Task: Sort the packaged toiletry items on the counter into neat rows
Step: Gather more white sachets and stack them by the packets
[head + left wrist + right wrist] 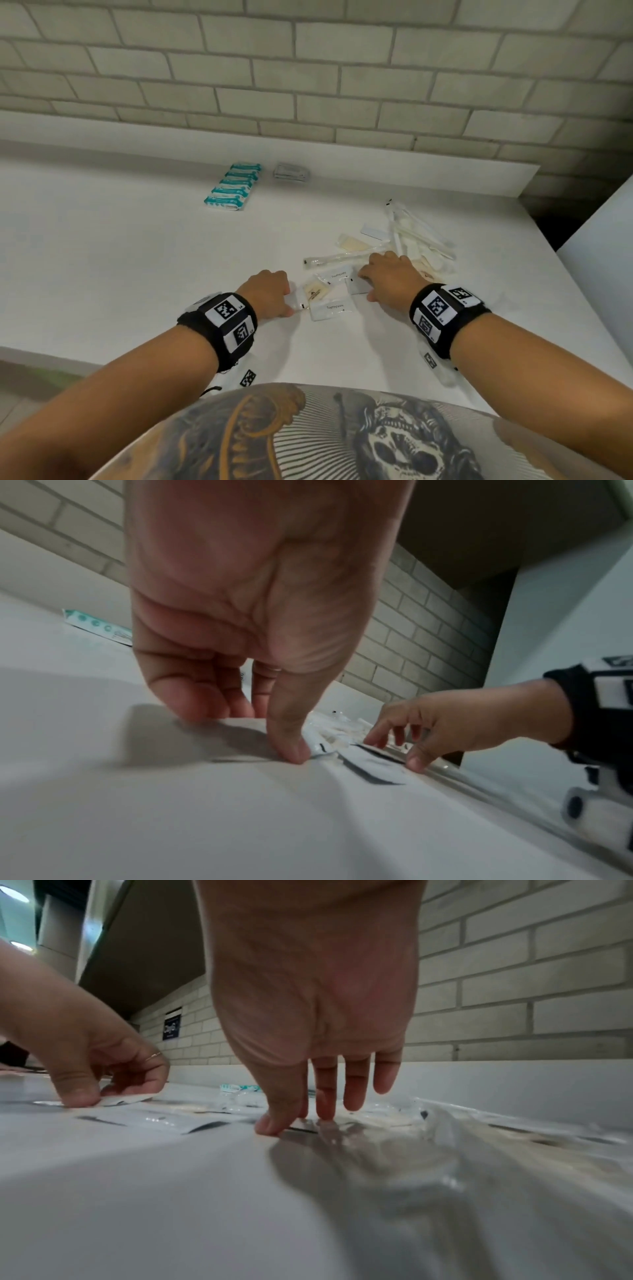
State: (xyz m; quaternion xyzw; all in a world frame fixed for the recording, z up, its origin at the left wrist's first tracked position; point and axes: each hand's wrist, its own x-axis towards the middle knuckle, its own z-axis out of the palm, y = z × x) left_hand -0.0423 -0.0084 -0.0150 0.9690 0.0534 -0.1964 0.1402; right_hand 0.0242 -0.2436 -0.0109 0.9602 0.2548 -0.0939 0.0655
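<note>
My left hand point(270, 291) was down on the white surface point(137, 260), thumb and curled fingers pinching the edge of a small white sachet point(297, 301) that still lay flat. My right hand point(390, 277) reached over the loose pile, its thumb point(274, 1123) and fingertips touching a clear-wrapped packet point(356, 286); from the blurred wrist view I could not tell whether it had actually gripped it or only pressed on it. Between my hands lay 2 sachets marked Toothpaste point(334, 308) and a small beige packet point(315, 293). A long wrapped toothbrush point(342, 258) sat just beyond them, with more pale wrapped items point(418, 236) heaped to the right. Near the wall, 5 teal packs point(233, 186) were already lined up in 1 row, a grey packet point(291, 171) just beside them.
</note>
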